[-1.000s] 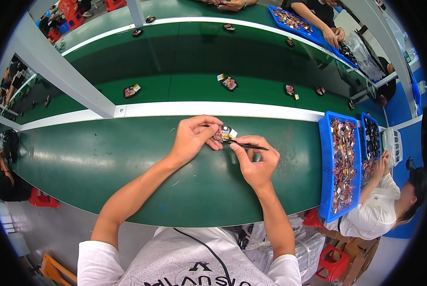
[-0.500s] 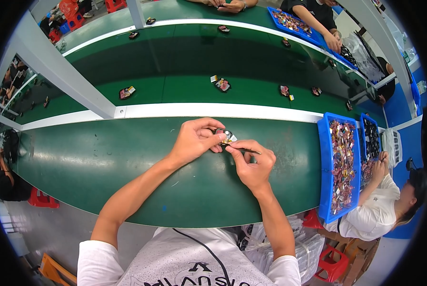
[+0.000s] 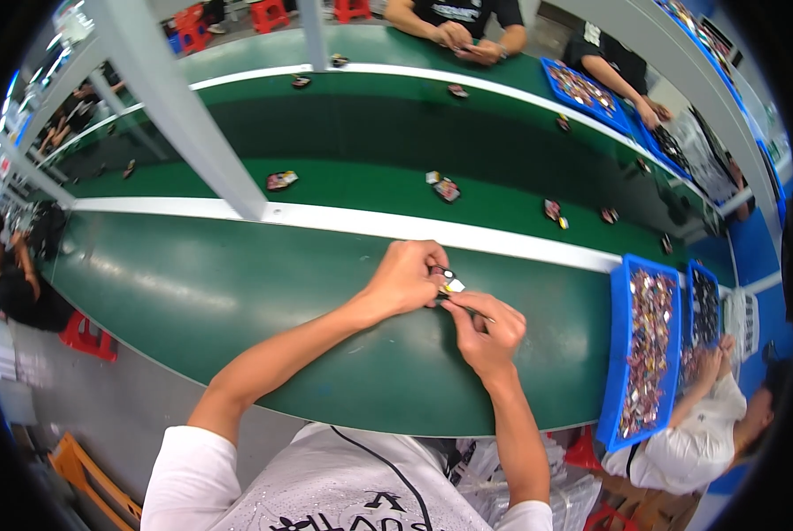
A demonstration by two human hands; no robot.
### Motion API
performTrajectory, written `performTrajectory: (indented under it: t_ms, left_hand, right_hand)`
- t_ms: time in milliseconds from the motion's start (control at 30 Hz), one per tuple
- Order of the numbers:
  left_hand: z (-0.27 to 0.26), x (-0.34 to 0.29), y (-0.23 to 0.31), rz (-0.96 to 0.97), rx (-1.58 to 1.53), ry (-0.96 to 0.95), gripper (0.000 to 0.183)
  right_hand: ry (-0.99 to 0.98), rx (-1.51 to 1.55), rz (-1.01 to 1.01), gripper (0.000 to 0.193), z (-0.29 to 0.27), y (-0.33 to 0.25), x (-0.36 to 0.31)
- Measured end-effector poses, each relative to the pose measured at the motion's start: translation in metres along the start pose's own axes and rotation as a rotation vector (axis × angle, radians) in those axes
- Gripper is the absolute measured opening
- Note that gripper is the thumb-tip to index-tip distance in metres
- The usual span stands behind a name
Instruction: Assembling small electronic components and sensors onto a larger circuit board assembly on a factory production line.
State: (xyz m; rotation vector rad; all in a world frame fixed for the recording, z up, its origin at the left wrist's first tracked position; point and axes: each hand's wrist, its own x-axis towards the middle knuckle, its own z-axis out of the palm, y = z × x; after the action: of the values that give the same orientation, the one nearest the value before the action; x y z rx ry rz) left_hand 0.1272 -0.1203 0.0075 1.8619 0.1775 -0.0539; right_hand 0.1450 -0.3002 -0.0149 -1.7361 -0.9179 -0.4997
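Observation:
Over the near green worktop (image 3: 325, 354), my left hand (image 3: 403, 281) pinches a small black-rimmed item (image 3: 448, 273) with a pinkish part and a white tag. Its curled fingers cover much of it. Close against it, my right hand (image 3: 492, 334) has thumb and forefinger pressed together at the item's lower edge. A slim dark piece (image 3: 486, 319) shows along the right fingers; I cannot make out whether it is a tool or part of the item. Both hands are closed, fingertips nearly touching.
Beyond a white rail (image 3: 352, 221) runs a green conveyor belt (image 3: 352, 181) with several similar small items. A blue tray (image 3: 618, 354) of colourful small packs stands right, beside a second tray (image 3: 699, 276) holding black pieces. Co-workers sit at the right, left and far side.
The whole view has shifted and tilted, so hands and trays appear lower and farther right. My left hand has turned more back-up over the item; both hands keep their pinch.

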Motion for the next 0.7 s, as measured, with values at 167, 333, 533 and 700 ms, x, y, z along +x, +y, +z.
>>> performTrajectory:
  t_ms: [167,333,533,700]
  left_hand:
    - [-0.017,0.027,0.021,0.061,0.101,0.04,0.01]
    - [-0.059,0.074,-0.019,0.127,0.174,0.287,0.008]
    - [-0.101,0.096,-0.055,0.154,0.877,0.652,0.031]
    - [-0.105,0.025,-0.021,0.286,0.609,0.25,0.039]
  right_hand:
    - [0.112,0.009,0.092,0.017,-0.012,0.002,0.002]
    - [0.179,-0.011,0.113,0.019,-0.018,0.008,-0.002]
    - [0.161,-0.029,0.197,0.015,-0.015,0.015,-0.008]
    - [0.198,-0.085,0.221,0.016,-0.036,0.027,-0.011]
